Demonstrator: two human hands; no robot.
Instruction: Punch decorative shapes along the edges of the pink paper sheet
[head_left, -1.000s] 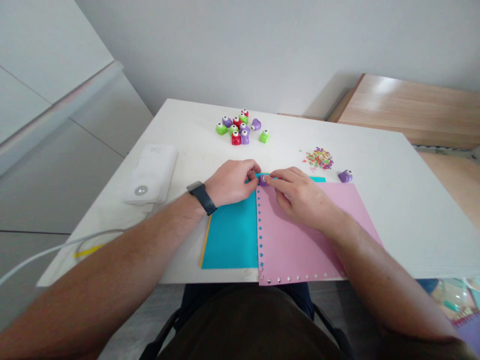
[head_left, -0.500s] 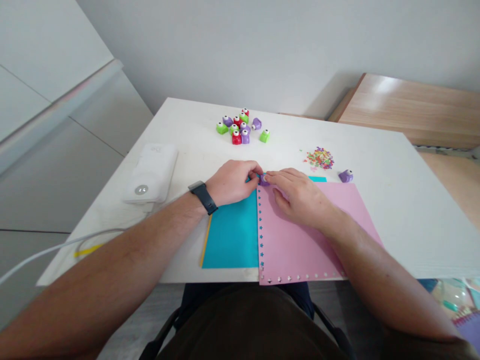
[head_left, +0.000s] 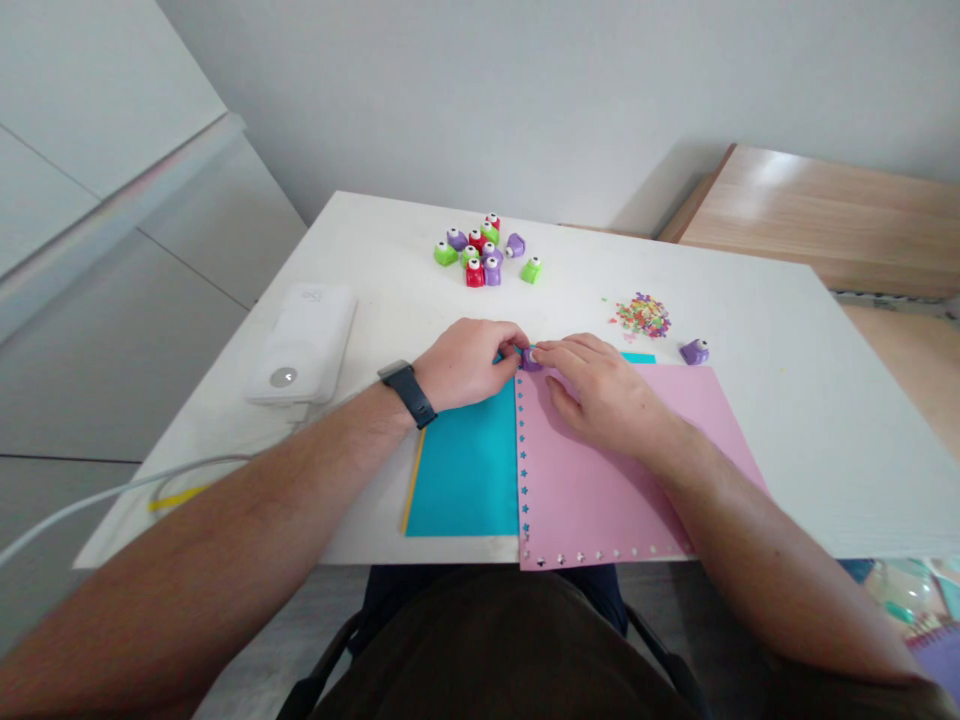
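Note:
A purple craft punch sits at the far left corner of a pink sheet of paper. Star-shaped holes run down the sheet's left edge, and more cut-outs line its near edge. From the left, my left hand has its thumb and fingers curled closed against the punch; their tips are partly hidden. My right hand rests over the pink sheet, fingertips on top of the punch and thumb tucked below. Under the pink sheet lies blue paper, with a yellow edge showing at its left.
Several red, green and purple punches are grouped at the back of the white table. Paper confetti lies in a heap near another purple punch. A white device with a cable stands on the left.
Both hands stay at the punch with almost the same grip. The whole view has shifted very slightly; nothing else has visibly moved.

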